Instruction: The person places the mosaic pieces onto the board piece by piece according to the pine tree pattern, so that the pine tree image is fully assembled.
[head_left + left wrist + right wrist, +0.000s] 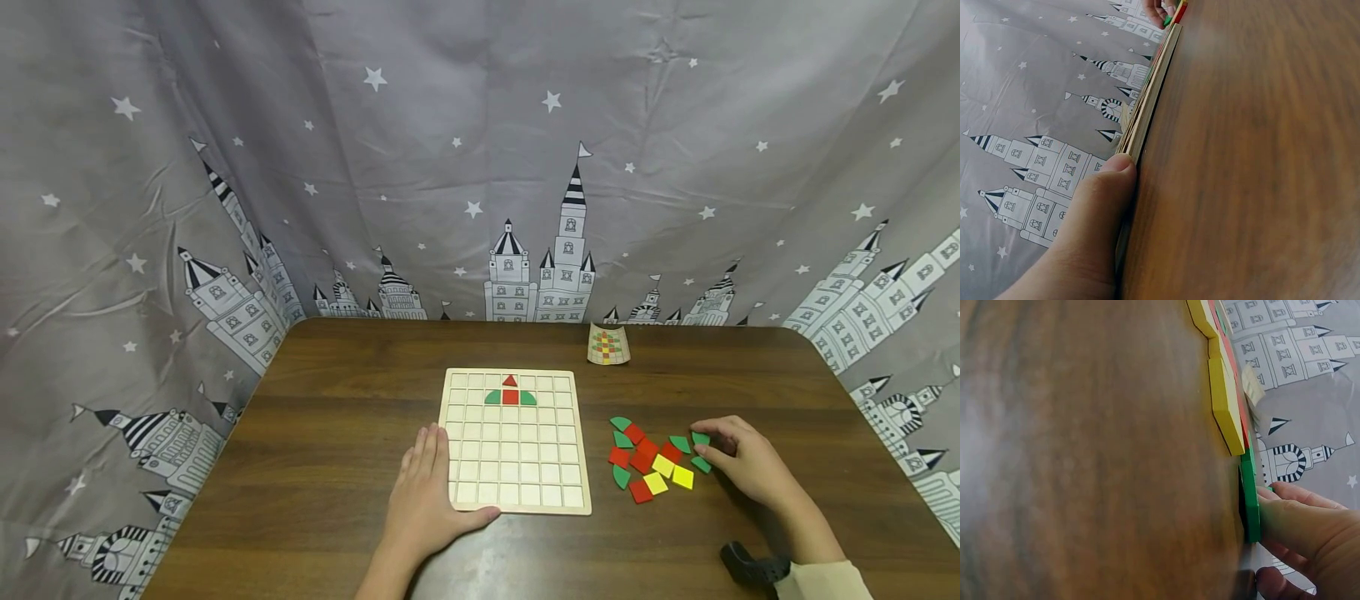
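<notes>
The left hand (423,492) lies at the near left corner of the board (508,473), its fingers nearly straight along the left edge and its thumb spread wide from them, touching the near edge. The board, a pale grid, lies flat on the counter (330,433). In its top row sits a red triangle (510,381); just below is a red square (510,397), flanked by two rounded greens (492,397). Beyond the board's far right corner, at the counter's back edge, is a curled card (609,354) with a small coloured pattern. Right of the board, loose reds (641,491), yellows (682,477) and greens (621,477) lie in a loose cluster, some touching. At its right end the right hand (746,462) pinches a green piece (701,437) between thumb and fingers; another green (701,464) lies just nearer. A black strap (753,569) and pale sleeve (821,582) show at that wrist.
</notes>
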`<state>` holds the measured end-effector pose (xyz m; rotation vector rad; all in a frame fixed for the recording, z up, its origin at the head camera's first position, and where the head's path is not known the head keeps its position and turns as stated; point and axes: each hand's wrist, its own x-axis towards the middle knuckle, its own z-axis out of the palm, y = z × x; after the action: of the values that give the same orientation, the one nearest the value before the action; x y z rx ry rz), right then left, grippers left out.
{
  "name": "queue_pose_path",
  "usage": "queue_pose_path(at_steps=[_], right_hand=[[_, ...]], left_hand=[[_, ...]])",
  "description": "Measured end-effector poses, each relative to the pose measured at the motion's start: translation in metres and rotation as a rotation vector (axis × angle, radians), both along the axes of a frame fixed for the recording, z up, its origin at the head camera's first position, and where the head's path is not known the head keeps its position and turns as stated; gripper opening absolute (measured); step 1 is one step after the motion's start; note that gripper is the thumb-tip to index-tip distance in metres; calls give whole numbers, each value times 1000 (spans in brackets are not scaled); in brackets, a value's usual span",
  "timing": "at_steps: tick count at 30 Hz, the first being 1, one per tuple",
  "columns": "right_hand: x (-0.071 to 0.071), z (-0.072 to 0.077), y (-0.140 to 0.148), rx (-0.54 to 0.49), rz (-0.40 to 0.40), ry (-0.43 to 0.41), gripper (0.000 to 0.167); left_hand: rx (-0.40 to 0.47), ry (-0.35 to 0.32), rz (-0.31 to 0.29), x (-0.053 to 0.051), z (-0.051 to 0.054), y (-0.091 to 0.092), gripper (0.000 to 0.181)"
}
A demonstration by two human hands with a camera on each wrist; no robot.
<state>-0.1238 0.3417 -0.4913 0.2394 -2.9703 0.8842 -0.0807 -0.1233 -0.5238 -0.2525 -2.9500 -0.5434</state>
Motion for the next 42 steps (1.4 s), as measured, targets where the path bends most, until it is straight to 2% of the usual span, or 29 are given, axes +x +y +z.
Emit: queue_pose_path(at_steps=[8,19,25,29,34,42], right_hand=[[-3,0,-1,0,-17,-71,31],[-6,5,-5,-3,-7,-122,33],[-11,6,-11,-5,-28,-81,34],[-15,7,-23,-30,-57,-45,40],[-23,12,-45,-79,-75,-51,45],[-39,14,-91,-183,-24,-64,42]], left_hand=[[-3,1,-1,0,0,-1,138],[2,5,1,1,2,0,138],[11,5,1,1,3,0,138],[13,6,-2,1,4,0,137],[16,5,-2,1,3,0,136],[9,1,-4,1,3,0,136]])
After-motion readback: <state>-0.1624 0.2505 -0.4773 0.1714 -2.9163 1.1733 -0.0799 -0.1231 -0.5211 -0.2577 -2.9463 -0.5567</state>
